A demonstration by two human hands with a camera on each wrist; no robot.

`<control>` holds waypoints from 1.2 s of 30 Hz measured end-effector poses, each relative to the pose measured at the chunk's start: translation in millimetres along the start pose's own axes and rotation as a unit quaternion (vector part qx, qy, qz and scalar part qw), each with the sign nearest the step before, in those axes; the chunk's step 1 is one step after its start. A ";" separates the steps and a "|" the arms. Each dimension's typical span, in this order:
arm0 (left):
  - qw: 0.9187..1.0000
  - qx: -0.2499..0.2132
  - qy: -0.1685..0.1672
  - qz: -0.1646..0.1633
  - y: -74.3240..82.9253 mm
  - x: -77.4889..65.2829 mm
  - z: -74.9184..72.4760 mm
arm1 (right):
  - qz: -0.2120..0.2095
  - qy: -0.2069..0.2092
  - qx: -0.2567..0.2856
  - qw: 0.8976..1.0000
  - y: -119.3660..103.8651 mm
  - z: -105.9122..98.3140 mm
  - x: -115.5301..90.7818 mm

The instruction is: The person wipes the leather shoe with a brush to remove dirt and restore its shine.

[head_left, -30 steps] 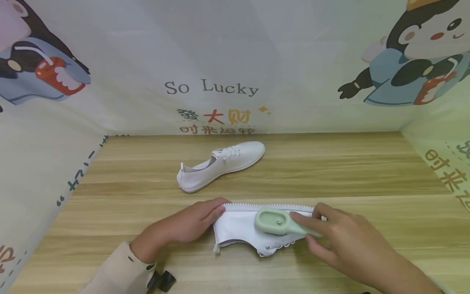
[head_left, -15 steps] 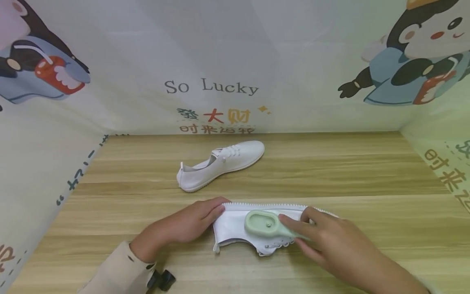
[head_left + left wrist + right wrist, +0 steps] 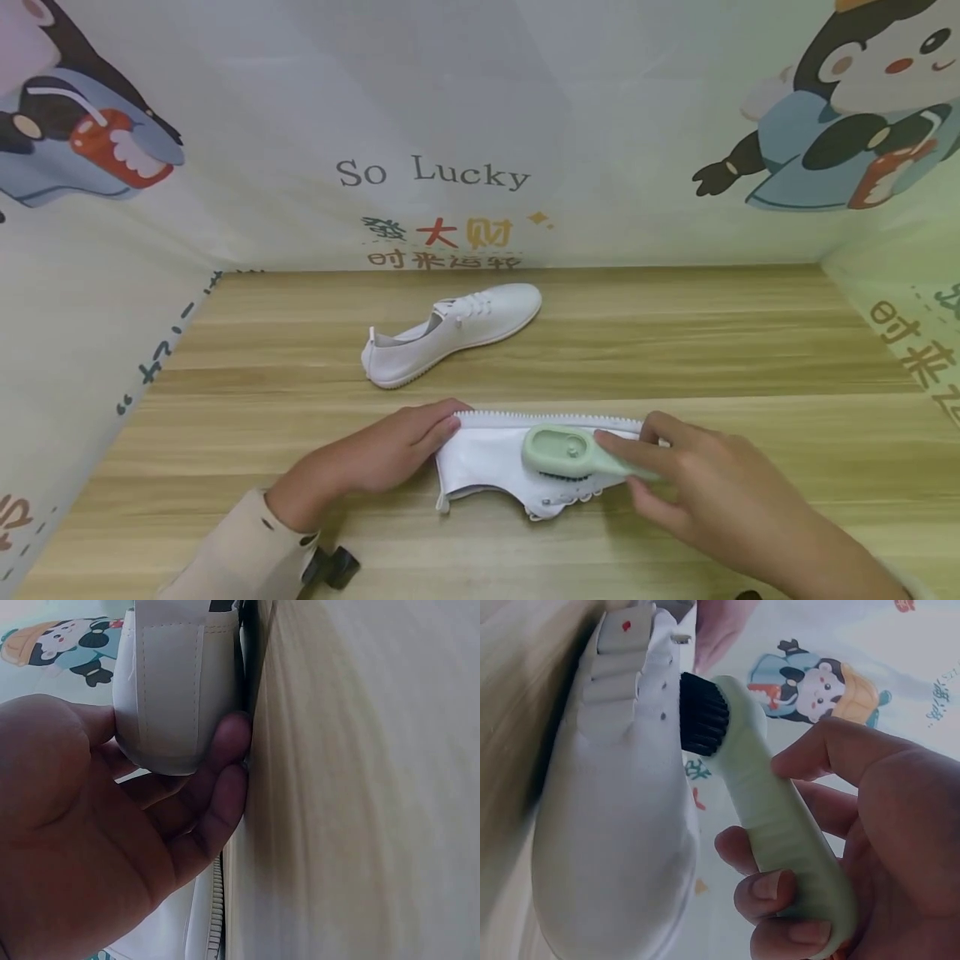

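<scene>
A white lace-up shoe (image 3: 480, 457) lies on its side on the wooden table, its ridged sole edge facing away from me. My left hand (image 3: 393, 450) holds it at the heel; in the left wrist view the thumb and curled fingers go round the heel (image 3: 169, 697). My right hand (image 3: 716, 492) grips the pale green handle of a shoe brush (image 3: 558, 450). In the right wrist view, the brush's black bristles (image 3: 703, 716) touch the shoe's upper beside the laces. Part of the toe is hidden behind my right hand in the head view.
A second white shoe (image 3: 457, 333) stands upright farther back on the wooden table (image 3: 712, 333). Printed cloth walls (image 3: 600, 125) enclose the back and sides. Near my left sleeve is a small black object (image 3: 333, 568).
The brush and my right hand slid left along the shoe's side, then came back right to about where they were. My left hand and both shoes stayed in place.
</scene>
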State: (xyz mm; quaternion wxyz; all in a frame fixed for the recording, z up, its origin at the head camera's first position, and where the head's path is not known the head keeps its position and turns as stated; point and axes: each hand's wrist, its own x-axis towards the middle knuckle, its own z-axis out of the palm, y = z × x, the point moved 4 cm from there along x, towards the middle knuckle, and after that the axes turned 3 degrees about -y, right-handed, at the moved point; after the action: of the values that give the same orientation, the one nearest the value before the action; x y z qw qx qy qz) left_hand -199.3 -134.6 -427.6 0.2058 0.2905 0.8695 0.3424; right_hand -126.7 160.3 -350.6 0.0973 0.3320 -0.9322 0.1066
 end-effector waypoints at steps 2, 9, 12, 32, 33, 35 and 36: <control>1.000 0.000 -0.001 0.000 -0.5 0.7 0.4 | -0.001 -0.004 0.005 1.000 -1.3 1.7 0.8; 1.000 0.001 0.002 0.003 0.2 1.9 -0.5 | -0.029 0.014 0.001 0.999 -7.9 13.5 4.0; 1.000 -0.002 -0.001 0.001 0.0 1.6 0.4 | -0.041 0.019 -0.010 0.999 -12.3 20.8 3.9; 1.000 -0.003 0.000 -0.004 -0.1 1.4 -0.7 | -0.031 0.011 -0.005 0.999 -4.6 2.7 -0.8; 1.000 -0.003 0.000 -0.005 -0.2 1.3 -0.7 | -0.026 0.007 -0.004 1.000 -3.8 1.3 -1.3; 1.000 0.000 0.002 -0.005 -0.4 1.0 -1.0 | -0.018 0.002 -0.003 1.000 -3.0 -1.1 -2.1; 1.000 0.001 0.004 -0.004 -0.5 1.0 -1.3 | -0.018 0.001 -0.001 1.000 -2.8 -2.0 -2.4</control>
State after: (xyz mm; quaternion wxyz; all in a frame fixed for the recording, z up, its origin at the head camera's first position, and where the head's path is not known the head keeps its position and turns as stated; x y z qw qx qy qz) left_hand -200.9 -134.8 -427.3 0.2031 0.2855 0.8721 0.3416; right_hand -122.8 160.2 -348.9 0.1002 0.3484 -0.9261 0.1044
